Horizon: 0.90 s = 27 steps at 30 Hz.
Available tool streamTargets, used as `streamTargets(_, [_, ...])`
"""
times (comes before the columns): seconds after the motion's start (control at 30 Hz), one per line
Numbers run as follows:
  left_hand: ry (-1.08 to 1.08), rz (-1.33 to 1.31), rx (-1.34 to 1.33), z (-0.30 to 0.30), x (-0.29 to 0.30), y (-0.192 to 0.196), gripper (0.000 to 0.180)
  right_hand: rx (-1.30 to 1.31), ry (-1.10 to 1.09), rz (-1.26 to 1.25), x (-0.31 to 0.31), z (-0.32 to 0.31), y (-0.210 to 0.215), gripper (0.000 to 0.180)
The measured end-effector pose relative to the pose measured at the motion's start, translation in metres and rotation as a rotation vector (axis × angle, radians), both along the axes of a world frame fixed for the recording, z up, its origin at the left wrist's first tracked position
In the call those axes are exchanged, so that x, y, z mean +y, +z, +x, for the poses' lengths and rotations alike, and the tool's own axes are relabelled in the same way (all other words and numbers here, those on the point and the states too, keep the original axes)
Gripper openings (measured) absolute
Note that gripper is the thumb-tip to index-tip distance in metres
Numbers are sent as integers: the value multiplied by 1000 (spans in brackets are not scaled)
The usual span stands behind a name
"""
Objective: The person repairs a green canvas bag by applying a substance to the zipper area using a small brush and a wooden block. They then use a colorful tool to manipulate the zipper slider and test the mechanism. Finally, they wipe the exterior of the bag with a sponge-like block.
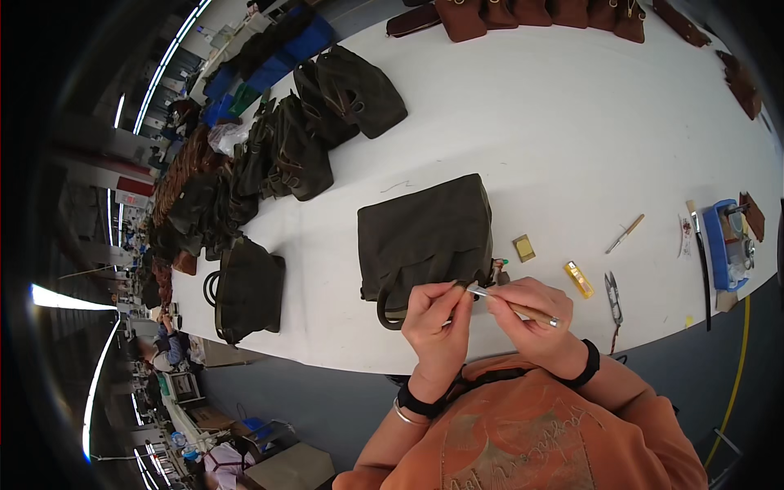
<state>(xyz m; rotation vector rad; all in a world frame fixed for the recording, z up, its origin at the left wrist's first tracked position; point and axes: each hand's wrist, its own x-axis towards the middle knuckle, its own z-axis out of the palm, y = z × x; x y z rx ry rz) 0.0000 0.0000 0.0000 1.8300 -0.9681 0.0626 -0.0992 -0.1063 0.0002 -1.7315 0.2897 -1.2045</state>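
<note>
A dark olive bag (425, 233) lies on the white table in front of me, its handles toward my body. My left hand (438, 322) is closed in a pinch on a dark strap-like part of the bag, apparently its handle; the fingers hide most of it. Between the fingers of my right hand (527, 314) is a slim wooden-handled craft knife (535, 315). Its short metal tip meets the pinched part close to my left fingertips. Just right of the bag lie a small yellow block (523, 248) and a yellow lighter (579, 279).
Thread snips (613, 300) and another wooden-handled tool (625, 234) lie to the right, before a blue tray (725, 245) of small items. A dark bag (250, 290) stands at left, with many more behind it. Brown leather bags (535, 11) line the far edge.
</note>
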Motion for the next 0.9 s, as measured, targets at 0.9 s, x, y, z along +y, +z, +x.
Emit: streamTargets(0.9, [1, -16, -60, -3, -4, 6, 13, 189, -145, -97, -8, 4, -19, 9])
